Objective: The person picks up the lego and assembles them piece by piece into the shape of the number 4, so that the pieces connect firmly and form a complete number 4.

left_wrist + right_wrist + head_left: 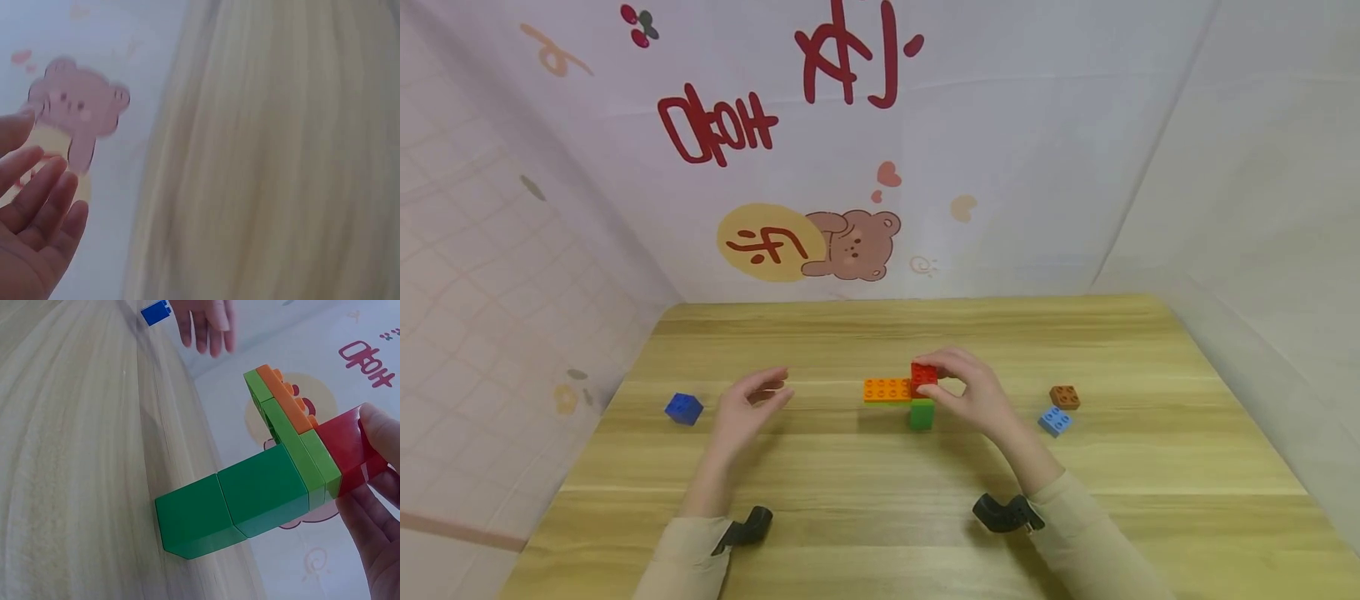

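My right hand (966, 392) pinches a red toy brick (923, 379) between thumb and fingers at the top of a brick build. In the right wrist view, two dark green bricks (265, 490) form the upright column, with light green pieces (287, 428) across its top. An orange brick (284, 397) lies on the light green pieces beside the red brick and juts out to the left. My left hand (752, 404) holds nothing, its fingers loosely bent above the table, between the build and a blue brick (684, 408).
A brown brick (1065, 397) and a light blue brick (1055, 422) lie close together on the right of the wooden table (865, 517). Behind the table hangs a printed white cloth (1037, 167). Black wrist mounts (1000, 514) sit at both sleeves.
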### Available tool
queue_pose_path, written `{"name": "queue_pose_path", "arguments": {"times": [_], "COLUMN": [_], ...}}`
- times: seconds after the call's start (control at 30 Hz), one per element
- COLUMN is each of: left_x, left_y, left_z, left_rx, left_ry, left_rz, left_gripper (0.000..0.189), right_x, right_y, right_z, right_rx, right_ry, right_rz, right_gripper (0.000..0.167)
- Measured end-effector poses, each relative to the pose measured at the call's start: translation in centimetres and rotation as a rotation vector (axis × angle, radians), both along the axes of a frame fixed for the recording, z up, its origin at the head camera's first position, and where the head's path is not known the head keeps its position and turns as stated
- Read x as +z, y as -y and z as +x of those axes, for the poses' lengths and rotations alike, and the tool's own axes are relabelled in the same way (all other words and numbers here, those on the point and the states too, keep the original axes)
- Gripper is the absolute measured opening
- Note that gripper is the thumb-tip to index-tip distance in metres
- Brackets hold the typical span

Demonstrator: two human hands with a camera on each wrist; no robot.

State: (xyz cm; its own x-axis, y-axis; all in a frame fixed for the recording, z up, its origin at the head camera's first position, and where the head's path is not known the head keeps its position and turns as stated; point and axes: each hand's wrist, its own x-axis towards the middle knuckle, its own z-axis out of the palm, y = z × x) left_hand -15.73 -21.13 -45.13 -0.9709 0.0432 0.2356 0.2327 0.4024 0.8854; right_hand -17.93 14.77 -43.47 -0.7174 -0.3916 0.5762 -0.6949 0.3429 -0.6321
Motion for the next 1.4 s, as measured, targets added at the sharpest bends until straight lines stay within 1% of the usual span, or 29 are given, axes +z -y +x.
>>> {"name": "queue_pose_path", "arguments": {"times": [0.1,0.17,0.23,0.27,0.33,0.37,0.4,0.5,0.57,0.67,0.77,0.87,0.97,1.13,1.23,1.4], "left_x": [-0.3,0.5,0.5,0.6,0.8,0.4,0.2,0.5,0.4,0.5,0.4,0.3,0.0,-0.4,-0.5,-0.6], "left_y": [2.1,2.9,4.0,4.4,5.3,6.1,6.7,8.0,8.9,10.1,11.0,11.6,12.3,13.5,14.0,14.6], "left_z": [0.4,1.2,1.6,1.8,2.2,2.1,2.1,2.7,2.8,3.0,3.0,3.1,3.1,3.1,3.1,3.0], "left_rx": [0.090,0.165,0.242,0.280,0.351,0.379,0.402,0.454,0.466,0.485,0.477,0.447,0.388,0.264,0.207,0.129], "left_ry": [-0.053,-0.102,-0.147,-0.154,-0.141,-0.134,-0.132,-0.114,-0.111,-0.066,-0.030,-0.003,0.004,0.005,0.049,0.132], "left_rz": [-0.045,-0.073,-0.090,-0.091,-0.095,-0.092,-0.095,-0.109,-0.100,-0.099,-0.100,-0.105,-0.111,-0.135,-0.146,-0.163], "left_gripper": [0.039,0.038,0.036,0.036,0.036,0.036,0.036,0.037,0.038,0.043,0.048,0.053,0.059,0.069,0.074,0.085], "right_x": [0.0,-0.1,-0.2,-0.2,-0.2,-0.2,-0.2,-0.2,-0.1,-0.1,-0.1,-0.1,-0.1,0.0,0.0,-0.1], "right_y": [0.0,0.0,0.0,0.0,0.0,0.0,0.0,0.0,0.0,0.0,0.0,0.0,0.0,0.0,0.0,-0.1], "right_z": [0.1,0.1,0.0,0.0,0.0,0.0,0.0,0.0,0.0,0.0,0.0,0.0,0.0,0.1,0.0,-0.1], "right_rx": [0.002,0.001,-0.003,-0.003,-0.004,-0.006,-0.007,-0.008,-0.007,-0.003,0.001,0.002,0.000,0.001,0.003,-0.002], "right_ry": [0.020,0.026,0.026,0.024,0.023,0.023,0.026,0.035,0.040,0.039,0.038,0.045,0.058,0.067,0.070,0.089], "right_rz": [-0.008,-0.011,-0.010,-0.011,-0.012,-0.012,-0.012,-0.013,-0.015,-0.021,-0.030,-0.032,-0.027,-0.026,-0.029,-0.026], "right_gripper": [0.035,0.035,0.035,0.035,0.036,0.036,0.035,0.035,0.035,0.035,0.036,0.036,0.035,0.035,0.035,0.035]}}
